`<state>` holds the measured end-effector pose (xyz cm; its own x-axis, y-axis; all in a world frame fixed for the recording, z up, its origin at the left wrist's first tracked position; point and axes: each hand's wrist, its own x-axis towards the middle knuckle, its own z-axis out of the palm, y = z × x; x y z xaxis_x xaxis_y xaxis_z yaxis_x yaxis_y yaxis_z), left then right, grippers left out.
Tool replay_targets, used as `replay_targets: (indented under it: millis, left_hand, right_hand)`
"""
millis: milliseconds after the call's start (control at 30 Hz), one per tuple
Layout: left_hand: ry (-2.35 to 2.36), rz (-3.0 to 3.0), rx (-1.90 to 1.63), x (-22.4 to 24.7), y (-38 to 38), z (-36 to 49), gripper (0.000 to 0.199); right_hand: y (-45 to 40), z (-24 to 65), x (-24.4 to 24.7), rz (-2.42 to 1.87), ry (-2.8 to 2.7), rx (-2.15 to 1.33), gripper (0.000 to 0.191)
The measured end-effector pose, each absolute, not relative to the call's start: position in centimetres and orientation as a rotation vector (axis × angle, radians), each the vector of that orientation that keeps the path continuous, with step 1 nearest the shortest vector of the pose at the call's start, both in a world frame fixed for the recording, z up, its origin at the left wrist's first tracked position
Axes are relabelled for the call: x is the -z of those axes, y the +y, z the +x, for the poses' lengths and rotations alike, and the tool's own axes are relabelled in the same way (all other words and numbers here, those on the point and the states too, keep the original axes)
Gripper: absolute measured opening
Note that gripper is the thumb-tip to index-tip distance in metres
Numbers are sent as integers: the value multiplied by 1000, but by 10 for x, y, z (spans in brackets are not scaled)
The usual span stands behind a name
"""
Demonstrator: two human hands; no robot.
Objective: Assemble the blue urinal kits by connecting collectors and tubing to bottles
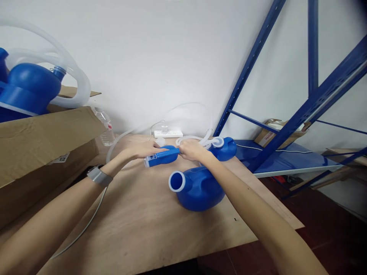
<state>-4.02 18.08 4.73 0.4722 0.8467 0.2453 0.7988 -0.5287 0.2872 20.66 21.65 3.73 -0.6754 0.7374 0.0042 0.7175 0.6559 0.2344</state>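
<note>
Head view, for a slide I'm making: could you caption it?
Left hand and right hand hold a blue piece near an open-mouthed blue jug.

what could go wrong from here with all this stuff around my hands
The right forearm crosses over the open-mouthed blue jug, so it might knock it. The pale tubing loops close behind the right hand and could snag. The blue piece between both hands might slip if either grip loosens.
</note>
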Motion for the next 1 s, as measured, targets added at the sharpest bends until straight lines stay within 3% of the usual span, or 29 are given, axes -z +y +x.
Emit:
replay_targets:
  millis: [167, 333, 467, 567, 733, 867, 1000]
  left_hand:
    - [1407, 2527, -341, -52, 185, -39, 63]
    - [1475, 2966, -282, -54, 182, -38, 68]
    - [1441, 3255, -196, -53, 175, -39, 68]
    - [1324, 3379, -322, -49, 169, -40, 64]
    - [1415, 3359, -378, -44, 161, -40, 65]
    - [1702, 3036, -285, -48, 157, -36, 71]
    - [1675, 2737, -385, -57, 162, -33, 69]
  right_hand:
    - [221, 204, -43, 1184, 2808, -14, 21]
    - [223, 201, -45, 1157, 2800, 357, 32]
    - [229, 202, -43, 1166, 2774, 527, 33]
    - [234, 205, -39, 1145, 2760, 593, 28]
    - [241, 206, -30, 1129, 2821, 500, 25]
    - [241, 205, -28, 1140, 2882, 258, 26]
    - [236, 200, -32, 1146, 2875, -35, 23]
